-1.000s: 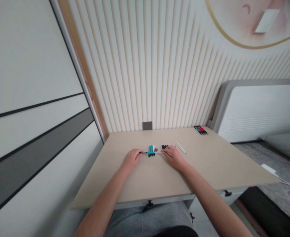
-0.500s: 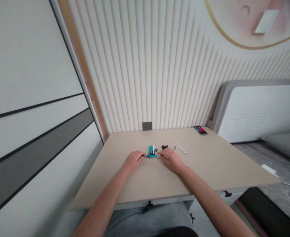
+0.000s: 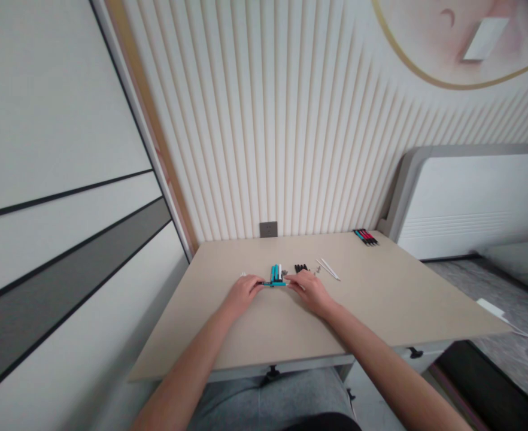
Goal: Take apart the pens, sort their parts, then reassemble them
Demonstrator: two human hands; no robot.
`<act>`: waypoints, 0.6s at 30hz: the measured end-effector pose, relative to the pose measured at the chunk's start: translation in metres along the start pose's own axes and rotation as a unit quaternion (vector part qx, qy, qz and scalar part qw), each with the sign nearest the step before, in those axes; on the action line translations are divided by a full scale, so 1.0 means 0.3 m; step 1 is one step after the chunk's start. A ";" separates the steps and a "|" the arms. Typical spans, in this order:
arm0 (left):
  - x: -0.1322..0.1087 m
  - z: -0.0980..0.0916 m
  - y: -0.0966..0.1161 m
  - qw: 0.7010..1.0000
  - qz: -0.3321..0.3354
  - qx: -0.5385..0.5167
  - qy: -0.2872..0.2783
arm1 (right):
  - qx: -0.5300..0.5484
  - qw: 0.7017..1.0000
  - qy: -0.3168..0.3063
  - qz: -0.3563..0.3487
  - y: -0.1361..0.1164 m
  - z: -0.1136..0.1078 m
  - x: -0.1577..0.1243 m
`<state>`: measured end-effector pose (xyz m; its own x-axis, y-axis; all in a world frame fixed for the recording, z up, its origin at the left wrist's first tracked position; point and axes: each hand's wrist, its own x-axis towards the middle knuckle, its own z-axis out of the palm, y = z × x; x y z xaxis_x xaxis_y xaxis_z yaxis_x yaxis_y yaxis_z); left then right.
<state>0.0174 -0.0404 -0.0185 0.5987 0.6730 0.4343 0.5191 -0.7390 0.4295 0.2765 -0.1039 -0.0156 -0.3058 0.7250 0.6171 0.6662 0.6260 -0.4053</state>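
Between my hands lies a blue pen barrel (image 3: 279, 284), roughly level, with a black part toward its left end. My left hand (image 3: 245, 291) pinches the black end. On the other side, my right hand (image 3: 309, 288) has its fingers closed on a thin white piece at the barrel's right end. Just behind are blue and white barrels (image 3: 276, 273) side by side, with small grey pieces (image 3: 284, 273) beside them. Several black grips (image 3: 300, 268) stand in a row behind my right hand. Small white pieces (image 3: 243, 274) show behind my left hand.
White refills (image 3: 329, 269) and small metal bits (image 3: 318, 269) lie right of the black grips on the table (image 3: 282, 335). Several blue, red and black pens (image 3: 366, 237) rest at the back right. A wall socket (image 3: 268, 229) sits behind the table.
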 end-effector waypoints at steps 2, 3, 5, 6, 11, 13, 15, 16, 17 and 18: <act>-0.001 0.001 0.000 1.000 0.002 -0.002 -0.009 | -0.011 1.000 0.004 -0.005 0.002 0.001 0.000; -0.001 0.000 0.001 1.000 0.004 -0.001 -0.014 | -0.017 1.000 0.005 -0.007 0.002 0.001 0.000; -0.002 -0.003 0.005 1.000 0.009 0.000 -0.020 | -0.025 1.000 0.002 -0.012 0.004 0.001 0.000; -0.002 -0.006 0.008 1.000 0.012 0.000 -0.022 | -0.029 0.999 0.001 -0.016 0.005 0.001 0.000; -0.002 -0.014 0.015 1.000 0.015 -0.008 -0.025 | -0.043 0.999 0.004 -0.031 0.003 0.006 -0.003; -0.001 -0.014 0.015 1.000 0.016 -0.002 -0.025 | -0.035 0.999 0.014 -0.035 -0.002 0.010 -0.004; -0.001 -0.013 0.014 0.999 0.023 0.007 -0.024 | -0.025 0.999 0.021 -0.040 -0.009 0.013 -0.004; -0.001 -0.013 0.014 0.999 0.028 0.011 -0.024 | -0.023 0.999 0.023 -0.041 -0.012 0.015 -0.004; -0.002 -0.013 0.014 0.999 0.034 0.015 -0.022 | -0.024 0.999 0.024 -0.039 -0.014 0.017 -0.004; -0.002 -0.013 0.014 0.999 0.040 0.017 -0.020 | -0.026 0.999 0.025 -0.035 -0.015 0.018 -0.003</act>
<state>0.0167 -0.0439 -0.0138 0.6624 0.6101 0.4347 0.4886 -0.7917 0.3666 0.2701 -0.1059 -0.0181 -0.3192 0.6639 0.6763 0.6799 0.6576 -0.3246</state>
